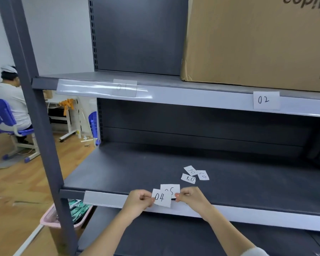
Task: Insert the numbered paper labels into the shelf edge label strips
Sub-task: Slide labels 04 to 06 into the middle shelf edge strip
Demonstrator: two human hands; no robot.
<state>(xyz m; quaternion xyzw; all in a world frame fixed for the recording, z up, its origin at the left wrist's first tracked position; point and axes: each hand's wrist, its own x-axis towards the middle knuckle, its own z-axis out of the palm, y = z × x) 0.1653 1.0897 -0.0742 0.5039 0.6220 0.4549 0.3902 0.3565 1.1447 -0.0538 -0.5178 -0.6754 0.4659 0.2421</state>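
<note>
Handwritten numbers mark every paper slip here: the label reading "04" [162,198] is pinched at its left edge by the left hand [139,201], thumb and fingertips closed on the paper, while the right hand [190,197] is closed in a pinch at its right edge, just where it overlaps the label behind it, so which of the two that hand grips cannot be told for sure. That second label [171,190] shows a partly hidden number that looks like "05" and lies on the front of the lower shelf [118,169], touching the back of the "04" label. The "04" label is held upright in front of the lower label strip [105,199], a pale strip along the shelf's front edge, between the two hands. Farther back on the same shelf lie three loose labels [195,175] in a small cluster, overlapping one another and seen upside down; they appear to read "06", "07" and "08". On the upper label strip [192,100] two labels are already seated: one faint behind glare on the clear plastic, seemingly "01" [124,87], and a clear "02" [266,100] well to its right. That makes seven labels in all. A large cardboard box [248,41] stands on the upper shelf, bearing inverted print that seems to read "Midea".
</note>
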